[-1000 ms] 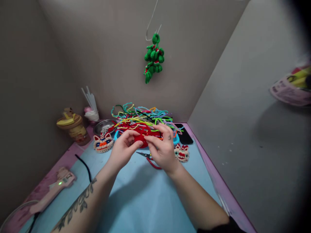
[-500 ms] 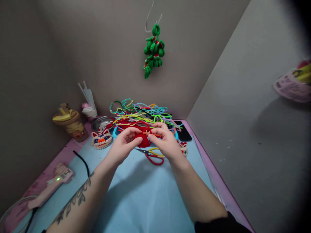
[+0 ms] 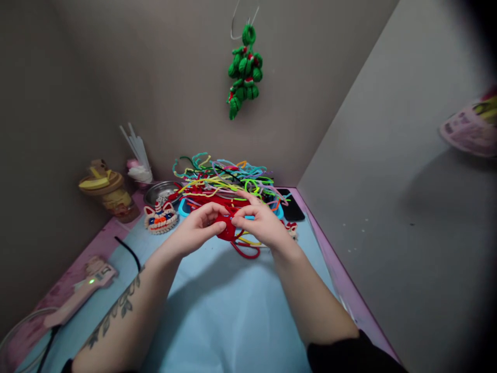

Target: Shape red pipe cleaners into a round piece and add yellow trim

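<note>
My left hand is closed, its thumb and fingers pinching a flat red fuzzy piece from the left. On the other side my right hand pinches at the upper edge of that same piece. Whatever small part lies between the right fingertips is hidden. Just below the hands, scissors with red and yellow handles rest on the blue mat, their blades covered by the red piece. Behind the hands a heap of coloured pipe cleaners spills over a blue tray.
Left of the tray sit a lion-like craft head, a metal bowl and a brown lidded cup. A glue gun with a green light lies at the left. A black phone lies right. A green ornament hangs on the wall.
The orange strip seen between my hands no longer shows there. The red piece now covers the scissor blades. My right fingers have come closer to the left ones, and the view has tilted slightly.
</note>
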Tool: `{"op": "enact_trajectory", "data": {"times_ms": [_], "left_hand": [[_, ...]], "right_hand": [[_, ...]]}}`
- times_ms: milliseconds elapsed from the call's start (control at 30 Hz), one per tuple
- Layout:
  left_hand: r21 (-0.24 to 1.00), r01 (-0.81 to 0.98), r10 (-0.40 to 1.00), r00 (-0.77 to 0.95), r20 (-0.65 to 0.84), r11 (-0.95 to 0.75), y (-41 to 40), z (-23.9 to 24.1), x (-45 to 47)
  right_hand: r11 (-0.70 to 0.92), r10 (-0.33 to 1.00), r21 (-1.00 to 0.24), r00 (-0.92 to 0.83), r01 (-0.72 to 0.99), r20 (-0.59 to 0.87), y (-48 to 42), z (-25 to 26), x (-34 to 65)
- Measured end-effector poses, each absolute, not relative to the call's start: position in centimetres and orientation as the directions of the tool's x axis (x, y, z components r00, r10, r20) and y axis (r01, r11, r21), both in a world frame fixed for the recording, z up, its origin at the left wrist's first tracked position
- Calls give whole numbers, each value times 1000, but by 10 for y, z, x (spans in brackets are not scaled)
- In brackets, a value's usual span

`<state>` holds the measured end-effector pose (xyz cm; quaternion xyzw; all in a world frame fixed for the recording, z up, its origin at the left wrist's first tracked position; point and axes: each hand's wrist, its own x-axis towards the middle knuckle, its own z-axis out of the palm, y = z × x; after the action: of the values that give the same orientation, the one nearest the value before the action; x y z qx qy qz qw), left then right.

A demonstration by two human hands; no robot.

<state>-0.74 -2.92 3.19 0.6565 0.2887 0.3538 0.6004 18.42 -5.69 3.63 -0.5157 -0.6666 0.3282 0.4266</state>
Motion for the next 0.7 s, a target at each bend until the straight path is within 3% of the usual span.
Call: {"op": "enact_trajectory", "data": {"times_ms": [133, 233, 300, 400, 533, 700], "left_hand": [[975, 17, 857, 481, 186, -222, -27, 29, -5], [880, 213, 902, 191, 388, -424, -30, 28, -2], [808, 352, 869, 33, 493, -472, -35, 28, 1], [759, 390, 838, 65, 542, -521, -46, 28, 5], [656, 441, 767, 133, 628, -613, -56, 25, 12], [787, 312, 841, 85, 535, -532, -54, 21, 12]], "right_hand": [[240, 971, -910, -75, 338, 229, -52, 29, 180], [259, 953, -947, 107, 191, 283, -45, 18, 175], [307, 906, -950, 285, 65, 312, -41, 12, 172], [362, 845, -930, 444, -62, 299, -41, 9, 166], [417, 803, -908, 480, -27, 354, -48, 8, 155], [421, 795, -895, 413, 151, 444, -54, 4, 146]]}}
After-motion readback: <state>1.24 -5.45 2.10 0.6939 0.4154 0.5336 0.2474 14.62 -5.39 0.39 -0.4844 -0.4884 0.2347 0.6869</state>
